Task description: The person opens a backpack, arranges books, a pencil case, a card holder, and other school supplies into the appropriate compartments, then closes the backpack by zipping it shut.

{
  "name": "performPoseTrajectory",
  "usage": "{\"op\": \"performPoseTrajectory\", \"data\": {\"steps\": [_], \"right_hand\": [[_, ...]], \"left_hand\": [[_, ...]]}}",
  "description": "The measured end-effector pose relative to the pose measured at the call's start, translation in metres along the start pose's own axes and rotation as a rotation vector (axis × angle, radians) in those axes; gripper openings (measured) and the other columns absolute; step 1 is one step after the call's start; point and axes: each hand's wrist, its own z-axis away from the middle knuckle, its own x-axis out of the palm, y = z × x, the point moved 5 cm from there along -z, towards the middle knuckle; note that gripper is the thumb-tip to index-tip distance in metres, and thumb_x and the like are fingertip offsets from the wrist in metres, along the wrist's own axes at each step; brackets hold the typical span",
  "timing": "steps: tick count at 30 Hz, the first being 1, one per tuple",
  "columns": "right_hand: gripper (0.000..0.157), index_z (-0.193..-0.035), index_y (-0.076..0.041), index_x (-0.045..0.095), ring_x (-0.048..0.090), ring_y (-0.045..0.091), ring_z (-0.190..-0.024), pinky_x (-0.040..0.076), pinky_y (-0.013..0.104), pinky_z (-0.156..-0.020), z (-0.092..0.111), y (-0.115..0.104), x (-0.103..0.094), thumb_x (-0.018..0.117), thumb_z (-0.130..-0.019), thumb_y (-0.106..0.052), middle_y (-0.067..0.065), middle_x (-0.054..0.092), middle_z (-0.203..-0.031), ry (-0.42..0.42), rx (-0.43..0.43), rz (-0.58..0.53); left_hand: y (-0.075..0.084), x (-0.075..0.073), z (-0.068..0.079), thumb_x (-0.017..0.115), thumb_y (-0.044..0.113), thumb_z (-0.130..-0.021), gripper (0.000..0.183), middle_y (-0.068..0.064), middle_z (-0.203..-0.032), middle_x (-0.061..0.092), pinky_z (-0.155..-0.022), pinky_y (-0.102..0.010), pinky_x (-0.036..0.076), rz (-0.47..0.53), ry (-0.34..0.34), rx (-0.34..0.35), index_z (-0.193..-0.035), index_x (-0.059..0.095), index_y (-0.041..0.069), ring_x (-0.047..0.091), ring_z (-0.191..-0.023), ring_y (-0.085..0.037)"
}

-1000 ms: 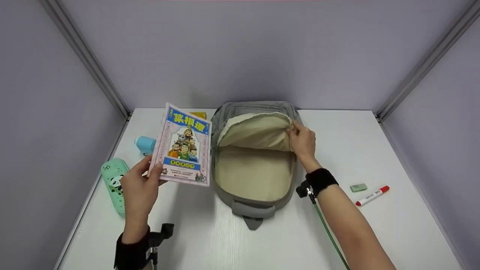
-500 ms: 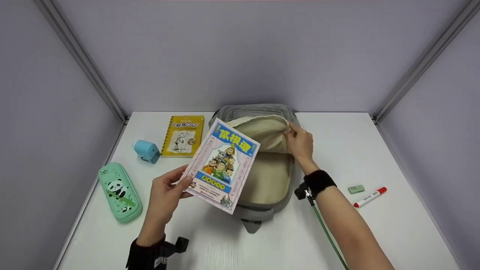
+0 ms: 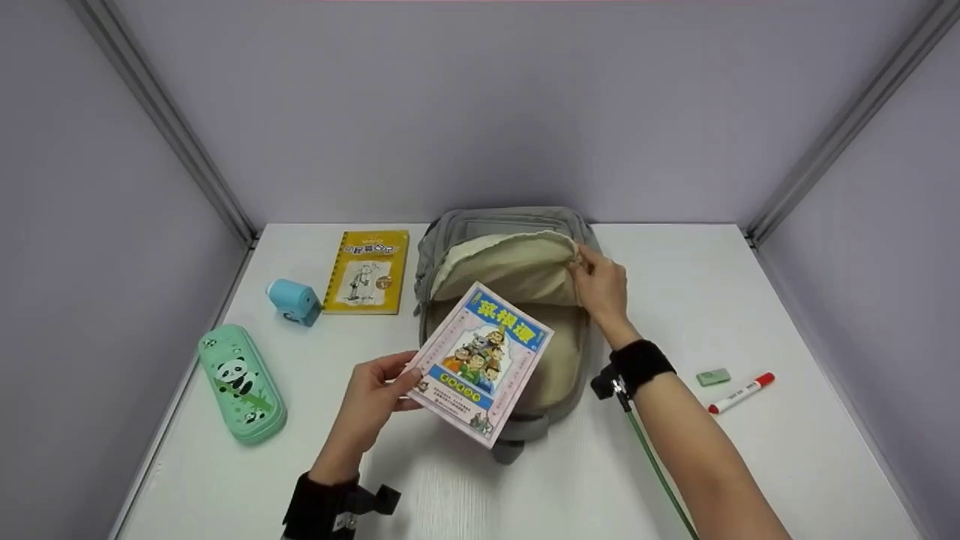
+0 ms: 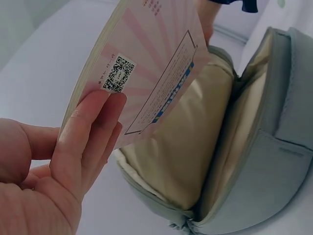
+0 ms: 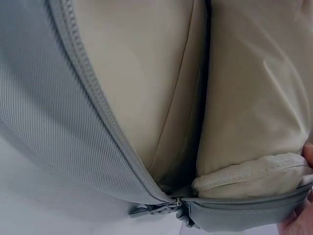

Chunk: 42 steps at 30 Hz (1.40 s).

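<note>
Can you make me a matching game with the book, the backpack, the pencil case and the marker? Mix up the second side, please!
Things:
1. pink book
2. backpack
3. pencil case
4. marker

Clues:
A. mostly green, lying on the table
B. held by the left hand
C. white and red
D. grey outside, with its flap held by the right hand

Right pairs:
1-B
2-D
3-A
4-C
</note>
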Motion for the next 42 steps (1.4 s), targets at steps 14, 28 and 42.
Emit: {"op": "performPoseTrajectory", "data": {"steps": [14, 28, 42], "right_hand": [[0.033, -0.121, -0.010, 0.071, 0.058, 0.029, -0.070, 0.044, 0.043, -0.065, -0.003, 0.000, -0.001, 0.073, -0.088, -0.015, 0.011, 0.066, -0.076, 0.009, -0.006, -0.019], [0.036, -0.124, -0.006, 0.068, 0.064, 0.029, -0.079, 0.049, 0.041, -0.071, -0.003, -0.001, -0.002, 0.072, -0.090, -0.016, 0.017, 0.072, -0.097, -0.024, 0.009, -0.047], [0.033, -0.122, -0.009, 0.071, 0.065, 0.029, -0.080, 0.049, 0.042, -0.072, -0.006, -0.001, -0.005, 0.071, -0.089, -0.014, 0.016, 0.072, -0.095, -0.012, 0.002, -0.041]], "left_hand": [[-0.029, 0.014, -0.021, 0.050, 0.001, -0.102, 0.036, -0.025, -0.108, 0.062, -0.075, -0.029, 0.056, 0.188, 0.030, -0.149, -0.133, 0.046, -0.017, 0.070, -0.088, -0.025], [-0.040, 0.047, -0.054, 0.037, -0.005, -0.103, 0.043, -0.036, -0.135, 0.042, -0.090, -0.030, 0.050, 0.495, 0.047, -0.166, -0.142, 0.027, -0.019, 0.060, -0.113, -0.030], [-0.056, 0.053, -0.068, 0.040, -0.007, -0.101, 0.042, -0.031, -0.131, 0.048, -0.091, -0.031, 0.050, 0.498, 0.064, -0.188, -0.142, 0.034, -0.014, 0.063, -0.107, -0.025]]}}
